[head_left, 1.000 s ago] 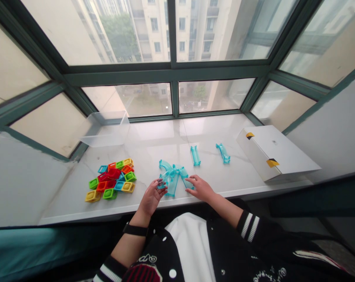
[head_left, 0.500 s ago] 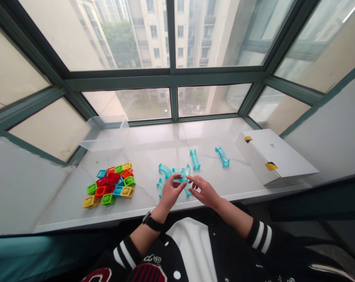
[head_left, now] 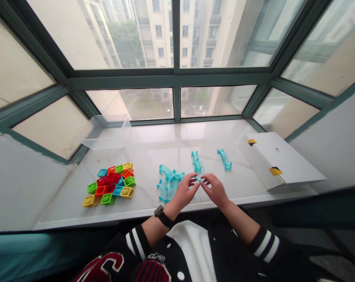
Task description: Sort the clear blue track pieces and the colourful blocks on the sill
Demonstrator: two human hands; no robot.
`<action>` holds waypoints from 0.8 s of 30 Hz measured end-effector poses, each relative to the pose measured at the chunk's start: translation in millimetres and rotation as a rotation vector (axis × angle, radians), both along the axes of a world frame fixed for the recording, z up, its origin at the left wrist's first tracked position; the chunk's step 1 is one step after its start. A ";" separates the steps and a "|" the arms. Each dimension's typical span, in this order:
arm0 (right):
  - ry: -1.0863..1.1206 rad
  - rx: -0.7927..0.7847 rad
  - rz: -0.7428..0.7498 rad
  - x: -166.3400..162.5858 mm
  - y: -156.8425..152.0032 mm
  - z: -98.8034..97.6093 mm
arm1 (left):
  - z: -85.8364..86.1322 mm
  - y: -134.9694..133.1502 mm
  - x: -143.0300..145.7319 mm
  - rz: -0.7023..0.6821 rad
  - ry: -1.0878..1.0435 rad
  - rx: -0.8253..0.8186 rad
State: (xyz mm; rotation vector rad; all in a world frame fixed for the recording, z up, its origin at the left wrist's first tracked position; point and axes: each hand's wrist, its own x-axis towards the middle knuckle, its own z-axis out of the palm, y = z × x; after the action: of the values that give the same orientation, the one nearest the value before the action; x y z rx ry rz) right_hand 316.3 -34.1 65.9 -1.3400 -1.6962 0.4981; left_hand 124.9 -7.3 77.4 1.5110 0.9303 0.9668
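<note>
A curved, see-through blue track piece (head_left: 199,169) lies end to end with a straight blue track piece (head_left: 195,156); whether they are locked together I cannot tell. My left hand (head_left: 186,192) has its thumb and fingers closed on the near end of the curved piece from the left. From the right, my right hand (head_left: 216,191) pinches that same end, its fingertips almost meeting the left ones. Just left of my hands is a pile of curved blue track pieces (head_left: 165,191), partly covered by my left hand.
A separate blue track piece (head_left: 225,159) lies to the right. On the left sits a heap of coloured plastic blocks (head_left: 113,178). Behind it stands a clear plastic bin (head_left: 107,143). A white box (head_left: 283,160) takes up the counter's right end, and windows close off the back.
Both hands have moved right, from over the pile to the near end of the straight track piece. A curved piece from the pile now sits against that end.
</note>
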 end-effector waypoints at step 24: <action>-0.138 -0.183 -0.396 85.2 73.8 -81.0 | 0.5 25.2 6.3 -0.118 0.100 -0.136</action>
State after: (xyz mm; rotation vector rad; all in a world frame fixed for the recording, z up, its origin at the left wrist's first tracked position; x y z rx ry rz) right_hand 401.5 39.7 -15.2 -1.8282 -1.4648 0.3412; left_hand 131.2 17.9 77.9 1.4915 0.9472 0.7343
